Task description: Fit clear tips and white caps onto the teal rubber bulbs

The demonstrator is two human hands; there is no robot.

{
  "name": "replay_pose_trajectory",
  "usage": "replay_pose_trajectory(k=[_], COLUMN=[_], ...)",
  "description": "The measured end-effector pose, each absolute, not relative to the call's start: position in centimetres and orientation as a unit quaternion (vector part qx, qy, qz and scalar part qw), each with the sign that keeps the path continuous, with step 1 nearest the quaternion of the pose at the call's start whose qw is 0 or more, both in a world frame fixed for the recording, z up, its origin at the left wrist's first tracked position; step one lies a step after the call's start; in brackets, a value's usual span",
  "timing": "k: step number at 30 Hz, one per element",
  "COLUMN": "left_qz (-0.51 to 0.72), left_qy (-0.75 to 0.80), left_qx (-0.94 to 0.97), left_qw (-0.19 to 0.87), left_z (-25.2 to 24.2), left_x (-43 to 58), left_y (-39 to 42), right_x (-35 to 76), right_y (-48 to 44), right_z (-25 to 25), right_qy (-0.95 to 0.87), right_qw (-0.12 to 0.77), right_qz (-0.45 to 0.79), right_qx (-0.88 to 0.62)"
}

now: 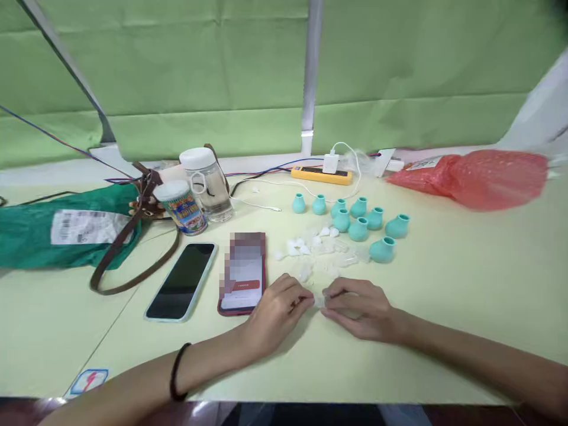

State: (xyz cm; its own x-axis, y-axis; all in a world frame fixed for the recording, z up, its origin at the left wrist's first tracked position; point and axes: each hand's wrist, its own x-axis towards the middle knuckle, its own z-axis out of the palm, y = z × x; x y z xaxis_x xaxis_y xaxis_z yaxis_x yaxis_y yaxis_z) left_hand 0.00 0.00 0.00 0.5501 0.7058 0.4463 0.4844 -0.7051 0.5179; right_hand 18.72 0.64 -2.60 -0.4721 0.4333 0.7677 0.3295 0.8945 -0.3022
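Observation:
Close together above the pale yellow table (426, 284), my left hand (280, 307) and my right hand (361, 309) pinch a small clear plastic piece (319, 301) from either side. Its exact kind is too small to make out. Just beyond the fingers lie loose clear plastic pieces (348, 259) and small white pieces (298, 246), some overlapping. Several little turquoise vase-shaped pots (382, 249) stand or lean behind them, to the right. Beside my left hand rests a phone in a red case (242, 278) with its screen lit.
Left of it lies a dark-screened phone (181, 283). Farther back are a printed canister (181, 207), a water jug (207, 186), a brown strap (133, 260) and a green parcel (31, 228). A yellow power strip (306, 173) with a charger and a red plastic bag (492, 177) line the back.

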Motion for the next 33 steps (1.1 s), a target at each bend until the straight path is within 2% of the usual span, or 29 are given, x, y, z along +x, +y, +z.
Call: replay_pose_trajectory(k=[7, 16, 26, 33], left_qz=[0.320, 0.306, 0.303, 0.308], left_qy=[0.306, 0.293, 0.266, 0.191], left_qx=[0.894, 0.906, 0.906, 0.900], left_qw=[0.071, 0.013, -0.131, -0.243], left_z=[-0.6, -0.5, -0.6, -0.6], left_x=[0.0, 0.2, -0.2, -0.5], left_y=[-0.1, -0.2, -0.2, -0.2], right_x=[19.1, 18.9, 18.4, 17.9], right_y=[0.3, 0.2, 0.0, -0.4], right_z=[-3.0, -2.9, -2.1, -1.2], right_qy=[-0.860, -0.863, -0.844, -0.833], right_qw=[0.455, 0.448, 0.447, 0.442], right_qz=[0.014, 0.019, 0.122, 0.168], right_qx=[-0.230, -0.235, -0.271, -0.288])
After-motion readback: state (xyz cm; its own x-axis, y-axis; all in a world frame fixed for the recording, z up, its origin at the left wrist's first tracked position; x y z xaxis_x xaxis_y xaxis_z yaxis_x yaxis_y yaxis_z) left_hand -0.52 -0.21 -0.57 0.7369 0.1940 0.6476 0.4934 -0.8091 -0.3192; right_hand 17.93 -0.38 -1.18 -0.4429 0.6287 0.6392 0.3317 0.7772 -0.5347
